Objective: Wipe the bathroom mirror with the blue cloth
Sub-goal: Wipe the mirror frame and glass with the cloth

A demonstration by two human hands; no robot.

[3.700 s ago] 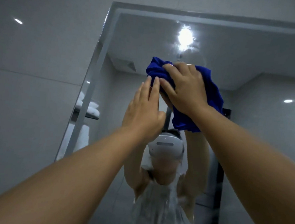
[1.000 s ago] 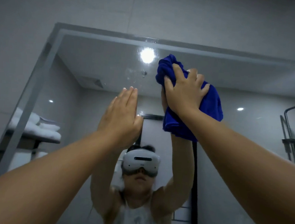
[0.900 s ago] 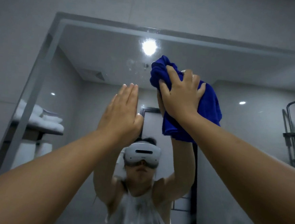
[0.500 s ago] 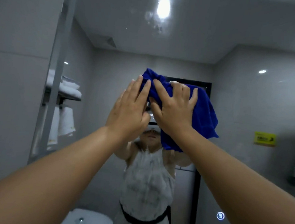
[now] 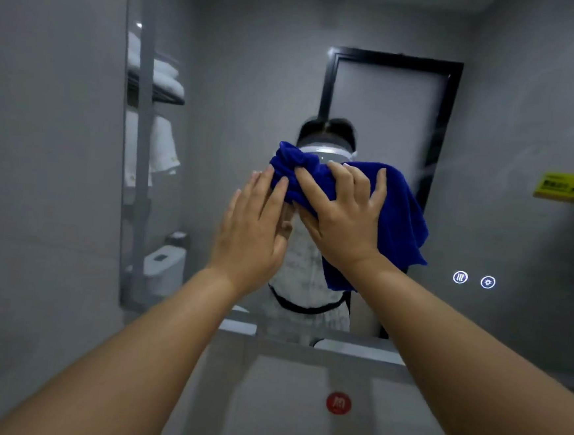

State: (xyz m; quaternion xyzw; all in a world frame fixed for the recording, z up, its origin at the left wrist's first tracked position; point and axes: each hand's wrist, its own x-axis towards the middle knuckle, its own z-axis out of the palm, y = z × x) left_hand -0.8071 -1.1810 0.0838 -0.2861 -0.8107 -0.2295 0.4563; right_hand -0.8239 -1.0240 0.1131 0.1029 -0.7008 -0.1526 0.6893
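Glass of the mirror (image 5: 239,110) across most of frame, lower edge at bottom centre. At centre frame, blue cloth (image 5: 398,219) pressed against mirror; brought down from the top edge within the last second. Gripping the bunched cloth with curled fingers: right hand (image 5: 344,218). Flat, fingers straight, tips touching cloth's left side: left hand (image 5: 254,228). Judged: upper band wiped, lower glass and sides outstanding.

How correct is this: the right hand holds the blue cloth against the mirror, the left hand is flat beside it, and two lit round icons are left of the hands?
One detail is wrong. The head view shows the two lit round icons right of the hands, not left. The rest stands: the right hand holds the blue cloth against the mirror, and the left hand is flat beside it.
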